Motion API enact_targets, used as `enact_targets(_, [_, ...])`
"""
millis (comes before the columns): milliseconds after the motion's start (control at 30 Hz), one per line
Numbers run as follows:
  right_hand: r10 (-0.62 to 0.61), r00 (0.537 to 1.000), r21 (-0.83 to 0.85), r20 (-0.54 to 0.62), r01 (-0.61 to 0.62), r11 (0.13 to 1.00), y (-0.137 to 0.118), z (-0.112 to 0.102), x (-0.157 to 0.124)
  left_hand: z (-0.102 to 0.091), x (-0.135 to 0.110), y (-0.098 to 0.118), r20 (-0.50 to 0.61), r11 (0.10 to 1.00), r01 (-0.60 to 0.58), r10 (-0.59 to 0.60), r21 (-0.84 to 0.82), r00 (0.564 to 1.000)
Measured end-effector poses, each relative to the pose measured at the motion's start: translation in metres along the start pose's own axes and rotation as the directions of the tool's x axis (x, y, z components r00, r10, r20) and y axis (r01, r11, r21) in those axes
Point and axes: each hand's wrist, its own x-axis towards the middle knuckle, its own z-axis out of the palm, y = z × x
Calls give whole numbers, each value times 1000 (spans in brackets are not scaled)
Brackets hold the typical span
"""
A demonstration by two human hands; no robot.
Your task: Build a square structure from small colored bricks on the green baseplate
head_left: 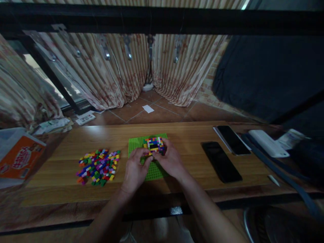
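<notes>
brick build is mid-frame, a small multicolor block w/ a dark rectangle in its middle, sitting over the far half of the green plate. right hand has it by the right side, fingers round that edge & thumb on the near side, so that grip's closed on the build. left hand is at the near left corner, fingers curled and thumb tip close to them, but tbh can't tell if it's pinching a brick or just touching, too small to see. loose bricks are heaped left of center, approx every color, well apart from the plate. all of it's on a wood table. right of center there's a black phone lying flat, w/ another phone just beyond it. orange & white box at far left, striped curtains up top.
</notes>
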Motion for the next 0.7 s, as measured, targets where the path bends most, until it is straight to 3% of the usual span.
enact_targets(367, [18, 1000, -89, 21, -16, 996, -11, 1, 0, -3, 7, -10, -25, 935, -269, 283, 231, 959])
enact_targets(533, [-26, 999, -110, 23, 28, 994, -15, 1, 0, -4, 8, -8, -22, 917, -313, 328, 246, 944])
enact_targets(700, [9, 1000, -103, -4, -10, 995, -15, 2, -4, -4, 11, -9, -7, 916, -324, 335, 238, 942])
